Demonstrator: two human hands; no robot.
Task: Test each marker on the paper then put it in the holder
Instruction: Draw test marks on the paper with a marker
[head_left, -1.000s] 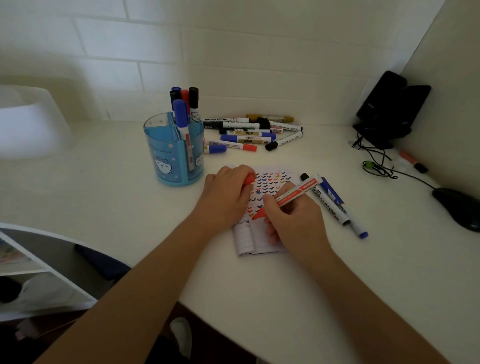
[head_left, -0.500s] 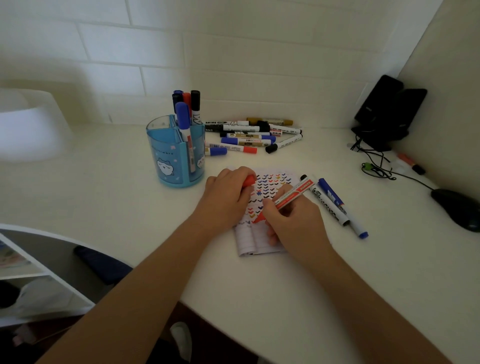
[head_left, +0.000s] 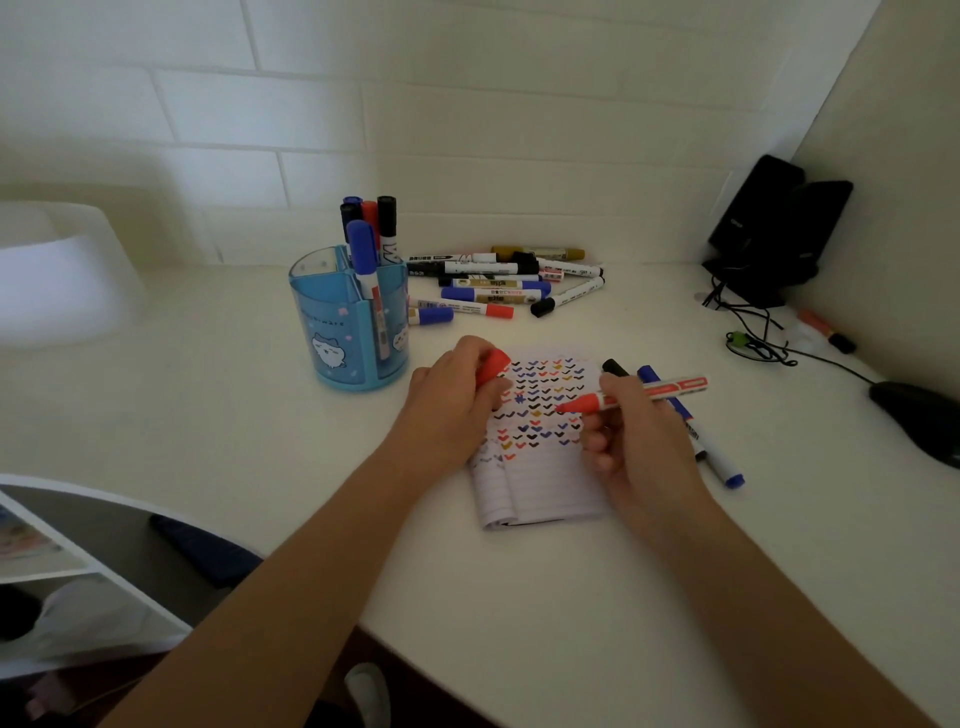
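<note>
My right hand (head_left: 636, 441) grips an uncapped red marker (head_left: 639, 393), held almost level just above the lined paper (head_left: 540, 457), tip pointing left. The paper carries rows of small coloured check marks. My left hand (head_left: 452, 400) rests on the paper's left edge and holds the marker's red cap (head_left: 491, 366). A blue holder (head_left: 348, 322) stands to the left with several markers upright in it. A pile of loose markers (head_left: 504, 283) lies behind the paper. A black-capped marker (head_left: 616, 368) and a blue marker (head_left: 724, 465) lie right of the paper, partly hidden by my right hand.
A black mouse (head_left: 919, 421) and cables (head_left: 758, 343) lie at the right, with a black device (head_left: 774, 234) in the corner and an orange marker (head_left: 826, 327) near it. A white object (head_left: 62, 275) sits at the far left. The desk edge curves near my arms above a white shelf (head_left: 78, 571).
My right hand has lifted the red marker's tip off the paper and swung the marker from slanted to nearly level. My left hand still holds the cap in the same place.
</note>
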